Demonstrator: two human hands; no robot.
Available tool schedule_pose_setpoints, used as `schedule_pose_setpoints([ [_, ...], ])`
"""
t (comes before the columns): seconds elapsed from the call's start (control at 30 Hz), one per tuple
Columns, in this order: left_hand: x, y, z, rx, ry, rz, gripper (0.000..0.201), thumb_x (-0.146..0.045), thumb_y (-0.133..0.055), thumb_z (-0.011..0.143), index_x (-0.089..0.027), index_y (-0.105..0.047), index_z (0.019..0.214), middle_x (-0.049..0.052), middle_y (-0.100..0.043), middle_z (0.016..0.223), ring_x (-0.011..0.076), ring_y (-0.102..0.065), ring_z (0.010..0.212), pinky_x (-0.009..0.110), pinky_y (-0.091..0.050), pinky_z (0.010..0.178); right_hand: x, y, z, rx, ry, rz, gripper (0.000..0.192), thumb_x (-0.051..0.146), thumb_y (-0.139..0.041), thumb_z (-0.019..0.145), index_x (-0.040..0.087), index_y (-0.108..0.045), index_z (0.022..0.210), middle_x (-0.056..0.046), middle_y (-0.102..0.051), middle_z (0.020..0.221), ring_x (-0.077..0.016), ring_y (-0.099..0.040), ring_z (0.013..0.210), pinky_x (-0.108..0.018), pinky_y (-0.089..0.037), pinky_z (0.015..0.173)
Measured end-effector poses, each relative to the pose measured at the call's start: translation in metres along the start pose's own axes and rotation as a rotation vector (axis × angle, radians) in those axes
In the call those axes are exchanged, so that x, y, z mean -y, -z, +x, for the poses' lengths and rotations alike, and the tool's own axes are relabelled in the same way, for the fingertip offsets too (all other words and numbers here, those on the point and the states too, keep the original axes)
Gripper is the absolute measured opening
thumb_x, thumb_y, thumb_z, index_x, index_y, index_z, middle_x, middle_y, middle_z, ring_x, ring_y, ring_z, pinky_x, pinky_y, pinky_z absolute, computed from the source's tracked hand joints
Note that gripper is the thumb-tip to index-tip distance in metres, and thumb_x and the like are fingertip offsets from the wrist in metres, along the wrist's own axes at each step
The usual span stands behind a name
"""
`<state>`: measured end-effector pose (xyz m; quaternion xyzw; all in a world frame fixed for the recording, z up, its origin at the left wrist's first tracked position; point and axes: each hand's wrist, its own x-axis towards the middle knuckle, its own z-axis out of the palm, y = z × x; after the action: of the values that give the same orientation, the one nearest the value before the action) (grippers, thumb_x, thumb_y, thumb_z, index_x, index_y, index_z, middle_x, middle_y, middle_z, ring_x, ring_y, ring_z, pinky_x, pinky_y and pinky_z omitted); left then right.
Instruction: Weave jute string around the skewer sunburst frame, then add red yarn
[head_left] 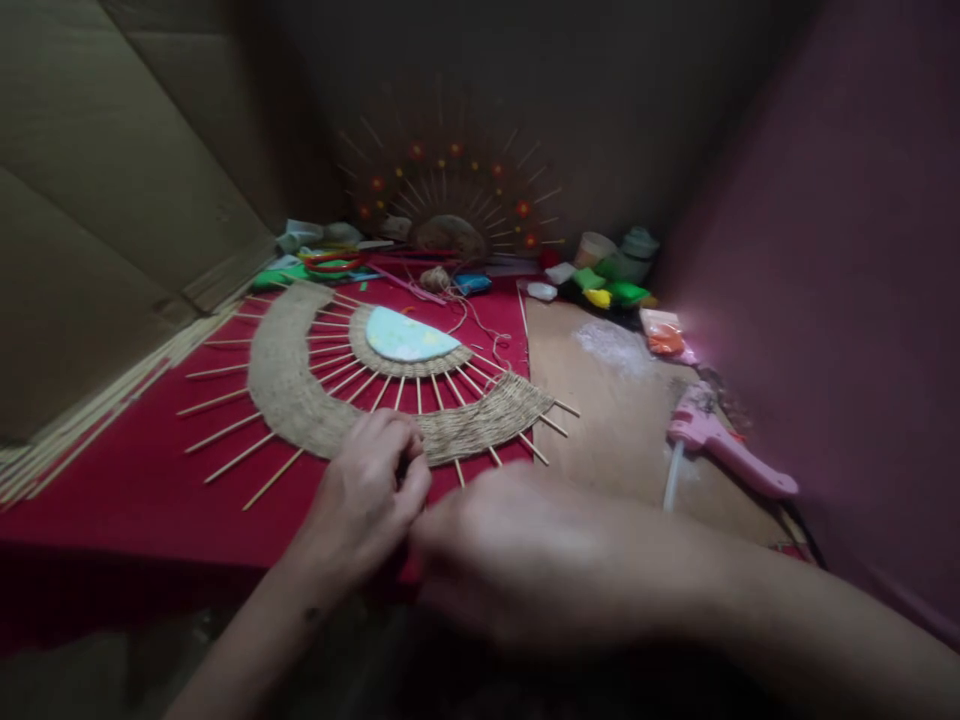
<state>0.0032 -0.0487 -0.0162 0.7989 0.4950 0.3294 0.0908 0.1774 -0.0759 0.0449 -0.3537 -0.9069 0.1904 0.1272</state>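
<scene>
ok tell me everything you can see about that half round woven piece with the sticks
The woven piece lies flat on the red cloth. It is a half circle: a pale blue-white centre, an inner ring of tan twine, bare wooden skewers fanning outward, and a wide outer band of twine. The left hand touches its near edge; the right hand is blurred beside it.

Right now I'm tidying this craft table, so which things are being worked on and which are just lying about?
In use:
left hand
right hand
woven jute fan on sticks

Lying about:
pink glue gun
finished fan against the wall
green and yellow packets
twine ball
</scene>
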Motion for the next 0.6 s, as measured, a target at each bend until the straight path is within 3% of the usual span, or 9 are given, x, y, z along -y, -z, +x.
schedule_pose_setpoints([
  [0.1, -0.003, 0.004, -0.001, 0.003, 0.038, -0.088, 0.014, -0.015, -0.044, 0.079, -0.018, -0.046, 0.066, 0.005, -0.054, 0.082, 0.0180, -0.052, 0.080, 0.032, -0.042, 0.072, -0.020, 0.005, 0.005, 0.077, -0.220, -0.164, 0.011, 0.020, -0.058, 0.079, 0.019, -0.060, 0.068, -0.002, -0.059, 0.063, -0.0133, -0.050, 0.056, -0.027, -0.037, 0.051],
  [0.17, -0.005, 0.007, -0.003, 0.014, 0.042, -0.165, 0.014, -0.014, -0.045, 0.078, -0.018, -0.047, 0.065, 0.005, -0.055, 0.085, 0.0169, -0.053, 0.081, 0.031, -0.043, 0.072, -0.034, 0.005, 0.006, 0.035, -0.301, -0.204, 0.009, 0.017, -0.057, 0.076, 0.019, -0.057, 0.067, -0.001, -0.058, 0.063, -0.0126, -0.047, 0.056, -0.027, -0.032, 0.051],
  [0.33, -0.006, 0.010, -0.008, 0.007, 0.048, -0.236, 0.015, -0.012, -0.046, 0.077, -0.017, -0.048, 0.064, 0.005, -0.058, 0.090, 0.0172, -0.055, 0.088, 0.031, -0.044, 0.078, -0.049, -0.005, 0.003, -0.089, -0.311, -0.078, 0.008, 0.013, -0.054, 0.074, 0.020, -0.052, 0.077, 0.002, -0.054, 0.065, -0.0098, -0.041, 0.055, -0.024, -0.027, 0.051],
  [0.6, -0.013, 0.014, -0.018, -0.021, 0.079, -0.257, 0.015, -0.012, -0.045, 0.079, -0.018, -0.048, 0.066, 0.006, -0.058, 0.092, 0.0180, -0.055, 0.092, 0.032, -0.045, 0.080, -0.043, -0.004, -0.004, -0.093, -0.262, -0.085, 0.009, 0.010, -0.051, 0.074, 0.019, -0.051, 0.075, 0.001, -0.055, 0.069, -0.0113, -0.044, 0.060, -0.025, -0.031, 0.055],
])
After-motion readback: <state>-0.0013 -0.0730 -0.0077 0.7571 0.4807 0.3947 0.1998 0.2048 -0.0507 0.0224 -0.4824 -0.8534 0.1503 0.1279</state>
